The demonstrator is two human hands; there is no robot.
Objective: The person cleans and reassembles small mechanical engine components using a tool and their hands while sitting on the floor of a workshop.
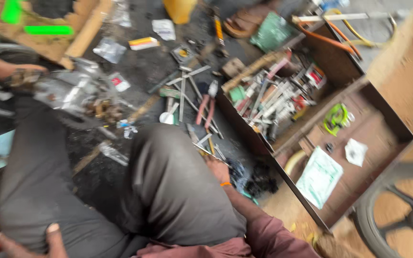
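I am sitting on dark, oily ground with my knee [173,181] in grey trousers raised in the middle of the view. My right hand [218,169], with an orange band on the wrist, reaches down beside the knee among loose metal tools [201,141]; the knee hides its fingers. My left hand [44,241] lies on my other thigh at the bottom left, with only the thumb and part of the fingers in view. Red-handled pliers [204,107] lie a little beyond my right hand. The picture is blurred.
An open brown metal toolbox [383,110] on the right holds several tools, a green coil [335,117] and papers [319,177]. A black tyre [366,217] sits at the bottom right. Another person's arm [1,69] is at the upper left. Wrappers and scraps litter the ground.
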